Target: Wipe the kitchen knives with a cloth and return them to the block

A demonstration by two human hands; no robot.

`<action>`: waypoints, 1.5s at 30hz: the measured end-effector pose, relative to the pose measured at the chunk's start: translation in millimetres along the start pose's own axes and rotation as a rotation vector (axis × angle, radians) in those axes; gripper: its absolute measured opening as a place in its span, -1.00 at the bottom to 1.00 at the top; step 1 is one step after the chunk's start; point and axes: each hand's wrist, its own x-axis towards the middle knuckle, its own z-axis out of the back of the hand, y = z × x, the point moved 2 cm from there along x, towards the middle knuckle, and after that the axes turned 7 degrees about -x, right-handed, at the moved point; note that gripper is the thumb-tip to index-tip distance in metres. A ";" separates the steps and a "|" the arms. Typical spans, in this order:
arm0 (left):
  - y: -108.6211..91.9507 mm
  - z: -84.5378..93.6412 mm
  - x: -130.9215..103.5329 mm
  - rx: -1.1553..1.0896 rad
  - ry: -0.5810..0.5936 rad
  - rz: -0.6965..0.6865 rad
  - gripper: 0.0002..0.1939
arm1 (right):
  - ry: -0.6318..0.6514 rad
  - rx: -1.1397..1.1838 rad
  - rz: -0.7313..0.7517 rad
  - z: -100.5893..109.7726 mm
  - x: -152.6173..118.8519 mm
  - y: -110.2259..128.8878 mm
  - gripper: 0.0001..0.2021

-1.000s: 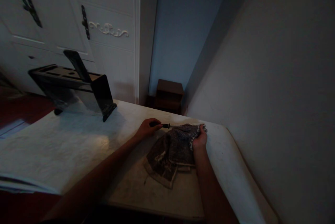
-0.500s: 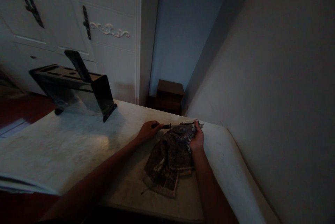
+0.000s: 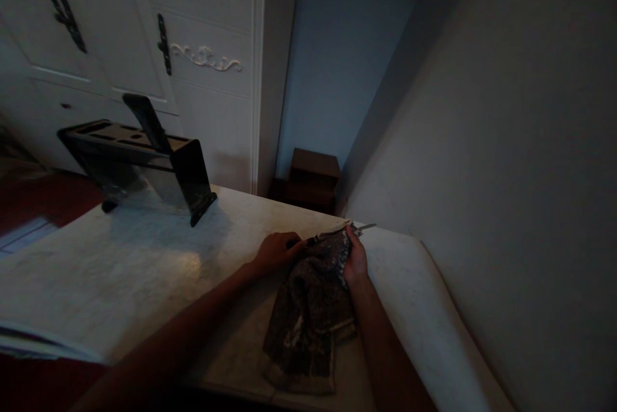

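Observation:
My left hand (image 3: 277, 252) is closed around the black handle of a knife (image 3: 369, 226), which points to the right. A dark, patterned cloth (image 3: 318, 296) with a pale edge is folded over the blade and hangs down toward the table's near edge. My right hand (image 3: 357, 261) pinches the cloth around the blade near its far end. The narrow tip sticks out past the fingers, while the middle of the blade is hidden by the cloth.
A dark knife block (image 3: 186, 171) with clear sides and one black knife handle (image 3: 144, 119) standing up sits on the pale tabletop (image 3: 144, 264). Behind it are white cabinet doors (image 3: 212, 123). A wall (image 3: 506, 142) rises at right, and a brown box (image 3: 314, 164) stands beyond the table.
My right hand has shifted a little left and down with the cloth, and the blade tip now shows beyond it. The cloth's lower end hangs nearer the front edge.

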 end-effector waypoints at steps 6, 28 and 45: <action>-1.0 -2.7 -0.6 0.049 -0.010 0.004 -0.60 | -0.003 -0.016 -0.005 -0.2 0.6 -0.7 -0.77; 2.3 -5.0 0.1 0.132 0.008 0.013 -0.56 | 0.074 -0.125 0.068 -13.4 -3.6 -8.6 -0.74; 3.1 -5.9 0.9 0.140 0.019 0.023 -0.53 | 0.104 -0.171 0.098 -13.8 -3.3 -10.9 -0.71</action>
